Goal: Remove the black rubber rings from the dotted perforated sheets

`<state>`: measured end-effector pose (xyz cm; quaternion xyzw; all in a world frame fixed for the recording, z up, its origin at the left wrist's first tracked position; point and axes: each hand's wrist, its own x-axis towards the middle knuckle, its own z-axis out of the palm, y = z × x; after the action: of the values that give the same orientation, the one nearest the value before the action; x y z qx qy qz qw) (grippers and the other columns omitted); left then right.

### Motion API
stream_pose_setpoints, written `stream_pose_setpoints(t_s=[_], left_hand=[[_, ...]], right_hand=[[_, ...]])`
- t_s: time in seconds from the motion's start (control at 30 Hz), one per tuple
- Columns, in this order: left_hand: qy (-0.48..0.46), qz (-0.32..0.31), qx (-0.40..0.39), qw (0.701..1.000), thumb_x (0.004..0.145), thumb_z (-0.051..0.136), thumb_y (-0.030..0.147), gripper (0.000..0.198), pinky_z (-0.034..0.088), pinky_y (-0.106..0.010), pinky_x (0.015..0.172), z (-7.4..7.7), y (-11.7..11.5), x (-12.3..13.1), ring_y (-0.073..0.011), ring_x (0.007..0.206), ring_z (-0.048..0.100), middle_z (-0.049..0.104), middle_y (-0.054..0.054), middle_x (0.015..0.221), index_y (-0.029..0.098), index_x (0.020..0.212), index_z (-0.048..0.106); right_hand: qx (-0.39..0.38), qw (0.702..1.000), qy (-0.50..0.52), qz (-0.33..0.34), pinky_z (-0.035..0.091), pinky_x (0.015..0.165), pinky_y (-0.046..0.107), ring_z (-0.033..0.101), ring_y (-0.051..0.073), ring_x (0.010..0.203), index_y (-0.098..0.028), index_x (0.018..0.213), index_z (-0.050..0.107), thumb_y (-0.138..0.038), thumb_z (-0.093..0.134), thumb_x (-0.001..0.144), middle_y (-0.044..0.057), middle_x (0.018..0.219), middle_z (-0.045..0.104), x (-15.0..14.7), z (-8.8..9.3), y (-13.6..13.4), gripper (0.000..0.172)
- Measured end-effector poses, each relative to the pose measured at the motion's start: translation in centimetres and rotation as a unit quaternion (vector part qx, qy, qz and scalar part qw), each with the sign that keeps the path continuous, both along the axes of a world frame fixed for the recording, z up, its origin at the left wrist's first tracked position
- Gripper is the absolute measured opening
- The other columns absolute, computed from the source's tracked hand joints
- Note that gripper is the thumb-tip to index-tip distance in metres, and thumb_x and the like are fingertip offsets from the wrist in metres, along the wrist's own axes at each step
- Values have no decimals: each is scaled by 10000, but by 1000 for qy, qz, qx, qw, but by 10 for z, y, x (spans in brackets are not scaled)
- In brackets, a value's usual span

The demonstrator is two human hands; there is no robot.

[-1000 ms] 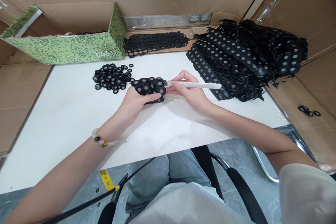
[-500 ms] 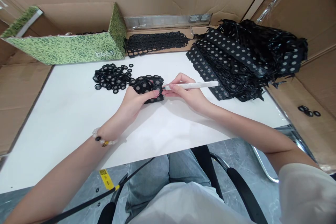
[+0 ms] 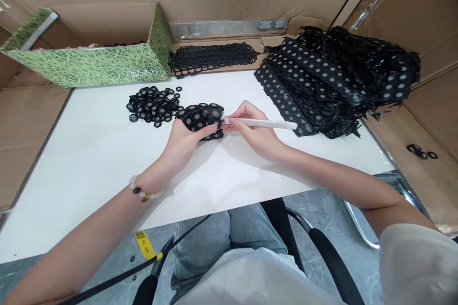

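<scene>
My left hand point(image 3: 182, 140) grips a crumpled bunch of black rubber rings with grey centres point(image 3: 200, 117), its thumb lying across the front. My right hand point(image 3: 252, 134) holds a slim white pen-shaped stick point(image 3: 265, 123) between thumb and fingers. The stick's tip meets the right edge of the bunch, and my right fingertips nearly touch my left thumb. A loose heap of small black rings point(image 3: 152, 106) lies just left of the bunch. A beaded bracelet point(image 3: 143, 189) circles my left wrist.
A white table point(image 3: 78, 176) carries everything. Behind it are a green patterned box point(image 3: 93, 66) and a band of black ring strips point(image 3: 211, 56). A tall stack of black dotted sheets point(image 3: 322, 78) rises at right. Several rings point(image 3: 420, 152) rest on cardboard further right.
The white stick has shifted left and tilted, its tip now against the bunch. My right hand has moved slightly left, and the bunch has turned a little in my left hand.
</scene>
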<state>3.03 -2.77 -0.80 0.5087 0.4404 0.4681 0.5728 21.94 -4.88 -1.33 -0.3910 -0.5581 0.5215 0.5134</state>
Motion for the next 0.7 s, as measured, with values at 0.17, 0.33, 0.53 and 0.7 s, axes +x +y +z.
stream_pose_setpoints(t_s=[0.17,0.33,0.53,0.7], left_hand=[[13,-19,1,1000,651,887,265,348,594,-372,913,4,-5,2,-229,966,708,763,-72,1037,165,945,731],[55,-24,-1,998,659,882,298,372,605,-381,884,6,2,-6,-239,928,715,766,-86,1008,149,970,741],[88,-8,13,996,666,876,320,290,621,-361,777,-2,10,-14,-195,743,693,752,-58,844,148,856,741],[140,-6,52,989,665,859,305,303,617,-374,841,4,4,-8,-233,882,718,775,-55,937,150,899,747]], right_hand=[[21,999,-45,-16,598,885,415,736,205,905,-254,866,555,-433,657,927,-5,880,723,-2,-9,0,215],[4,1000,5,-29,611,885,401,739,190,883,-251,848,543,-452,700,894,-4,888,717,2,-5,3,259],[-76,993,95,-10,623,895,418,722,154,793,-238,829,525,-424,758,841,-37,822,668,12,6,10,298],[-63,996,61,6,631,893,403,657,136,803,-225,772,557,-405,759,825,-38,786,622,7,4,8,275]])
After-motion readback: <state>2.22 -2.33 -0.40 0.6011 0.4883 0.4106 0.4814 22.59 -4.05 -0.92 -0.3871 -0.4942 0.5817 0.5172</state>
